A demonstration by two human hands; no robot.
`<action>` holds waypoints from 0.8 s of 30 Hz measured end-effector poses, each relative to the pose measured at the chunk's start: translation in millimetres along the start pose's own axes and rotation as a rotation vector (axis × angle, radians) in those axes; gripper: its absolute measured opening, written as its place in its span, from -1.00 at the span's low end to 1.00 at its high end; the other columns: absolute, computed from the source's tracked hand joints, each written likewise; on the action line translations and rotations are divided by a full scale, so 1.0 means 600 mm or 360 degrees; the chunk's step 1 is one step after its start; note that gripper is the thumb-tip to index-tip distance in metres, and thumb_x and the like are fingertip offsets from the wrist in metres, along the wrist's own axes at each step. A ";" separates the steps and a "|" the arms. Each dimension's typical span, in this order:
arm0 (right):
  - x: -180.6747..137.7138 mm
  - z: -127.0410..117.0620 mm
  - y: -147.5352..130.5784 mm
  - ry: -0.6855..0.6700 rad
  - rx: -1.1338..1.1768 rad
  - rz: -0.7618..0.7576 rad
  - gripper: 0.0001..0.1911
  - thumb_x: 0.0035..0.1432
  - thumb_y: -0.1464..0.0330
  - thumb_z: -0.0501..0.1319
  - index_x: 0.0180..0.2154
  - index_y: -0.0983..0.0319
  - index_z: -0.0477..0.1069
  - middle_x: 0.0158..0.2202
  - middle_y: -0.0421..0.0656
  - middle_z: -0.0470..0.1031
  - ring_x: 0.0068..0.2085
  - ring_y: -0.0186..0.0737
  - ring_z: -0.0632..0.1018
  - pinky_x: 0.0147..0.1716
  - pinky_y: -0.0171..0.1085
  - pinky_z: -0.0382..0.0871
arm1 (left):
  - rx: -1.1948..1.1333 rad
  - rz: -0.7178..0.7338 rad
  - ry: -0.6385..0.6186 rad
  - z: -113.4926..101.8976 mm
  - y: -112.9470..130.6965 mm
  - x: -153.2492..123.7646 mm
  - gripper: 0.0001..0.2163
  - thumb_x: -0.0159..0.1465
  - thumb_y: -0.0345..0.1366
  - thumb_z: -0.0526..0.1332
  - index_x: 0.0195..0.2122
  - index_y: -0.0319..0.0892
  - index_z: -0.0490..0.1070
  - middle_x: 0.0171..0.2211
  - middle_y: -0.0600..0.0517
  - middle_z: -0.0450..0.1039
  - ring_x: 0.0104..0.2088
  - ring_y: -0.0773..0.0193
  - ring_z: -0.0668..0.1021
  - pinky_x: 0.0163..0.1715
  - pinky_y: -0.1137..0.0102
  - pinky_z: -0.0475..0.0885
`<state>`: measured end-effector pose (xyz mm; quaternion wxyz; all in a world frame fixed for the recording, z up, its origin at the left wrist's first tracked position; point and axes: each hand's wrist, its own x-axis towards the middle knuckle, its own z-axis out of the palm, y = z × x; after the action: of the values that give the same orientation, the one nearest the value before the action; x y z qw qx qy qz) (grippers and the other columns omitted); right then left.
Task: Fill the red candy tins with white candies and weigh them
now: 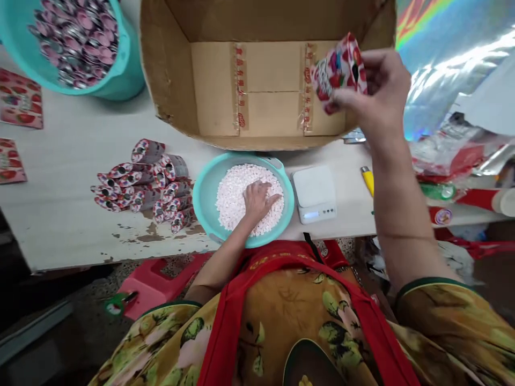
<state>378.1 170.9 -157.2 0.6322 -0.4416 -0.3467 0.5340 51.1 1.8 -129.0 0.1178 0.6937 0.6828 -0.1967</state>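
Note:
My right hand (384, 88) pinches a strawberry-printed packet (338, 75) between thumb and fingers. It holds the packet in the air over the right side of an open cardboard box (267, 67). My left hand (257, 201) rests on small pale pink pellets (231, 195), fingers apart, in a turquoise basin (204, 195) at the table's front edge. A small white digital scale (314, 187) stands just right of the basin, with nothing on its plate. Left of the basin lies a pile of similar strawberry-printed packets (147, 185), dark openings showing on several.
A turquoise bucket (131, 69) of pink and silver pieces (84, 43) stands at the back left. Two strawberry-printed sheets (20, 99) lie at the left edge. A yellow lighter (367, 179), shiny film (446, 69) and clutter lie at right. A red stool (151, 284) is below the table.

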 end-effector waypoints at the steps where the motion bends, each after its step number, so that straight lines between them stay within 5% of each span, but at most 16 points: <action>1: -0.056 -0.006 -0.012 0.0054 -0.0043 -0.0082 -0.48 -0.14 0.40 0.53 -0.10 0.29 0.47 -0.22 -0.30 0.58 -0.17 -0.30 0.64 -0.06 -0.20 0.55 | 0.0030 0.0050 -0.0066 0.003 0.004 -0.019 -0.49 0.34 0.12 0.18 0.16 -0.10 0.45 0.17 -0.23 0.39 0.14 -0.16 0.37 0.14 0.04 0.24; 5: -0.244 -0.018 0.011 0.0336 0.0016 0.0113 -0.46 0.01 0.09 0.46 -0.03 0.16 0.43 -0.07 -0.17 0.56 -0.04 -0.14 0.63 0.07 0.02 0.55 | 0.0175 0.0195 -0.0172 0.004 0.004 -0.094 -0.53 0.37 0.10 0.14 0.11 -0.12 0.50 0.06 -0.24 0.45 0.06 -0.15 0.41 0.06 0.07 0.28; 9: -0.343 -0.005 0.056 0.0375 0.0095 0.0522 -0.33 0.08 -0.09 0.31 0.09 0.16 0.36 -0.01 -0.08 0.54 -0.01 -0.03 0.62 -0.04 0.06 0.58 | 0.0016 0.0068 -0.0200 0.009 -0.015 -0.108 -0.62 0.36 0.04 0.18 -0.02 -0.12 0.55 -0.01 -0.22 0.47 -0.06 -0.09 0.49 -0.14 0.20 0.34; 14: -0.397 0.042 0.040 0.0162 0.0179 0.0640 -0.35 -0.10 0.04 0.48 0.01 0.14 0.48 -0.05 -0.13 0.59 -0.06 -0.08 0.62 -0.02 -0.05 0.56 | -0.0963 -0.0369 0.0084 -0.002 -0.031 -0.061 -0.86 0.17 -0.22 0.34 -0.33 -0.14 0.45 -0.33 -0.01 0.46 -0.24 0.14 0.51 -0.23 0.36 0.34; 19: -0.416 0.132 0.035 -0.0277 -0.0045 0.0523 -0.49 -0.07 0.15 0.48 -0.06 0.14 0.55 -0.10 -0.16 0.61 -0.09 -0.09 0.61 0.01 -0.09 0.50 | -0.1631 -0.0553 0.0203 -0.056 -0.024 -0.045 -0.76 0.25 -0.05 0.20 -0.32 -0.10 0.26 -0.52 0.15 0.25 -0.61 0.37 0.32 -0.58 0.45 0.22; 24: -0.412 0.225 0.055 -0.0587 -0.0544 0.0255 -0.61 0.03 0.32 0.38 -0.05 0.16 0.53 -0.07 -0.11 0.58 -0.02 -0.05 0.57 0.04 -0.10 0.45 | -0.2540 -0.0292 0.0337 -0.116 0.011 -0.065 -0.65 0.12 -0.05 0.33 -0.27 -0.08 0.20 -0.46 0.15 0.29 -0.64 0.45 0.32 -0.64 0.49 0.19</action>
<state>196.3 -44.8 -129.9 0.4303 -0.4633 -0.5052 0.5873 65.8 -3.8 -50.2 0.4954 0.3568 0.6790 0.4077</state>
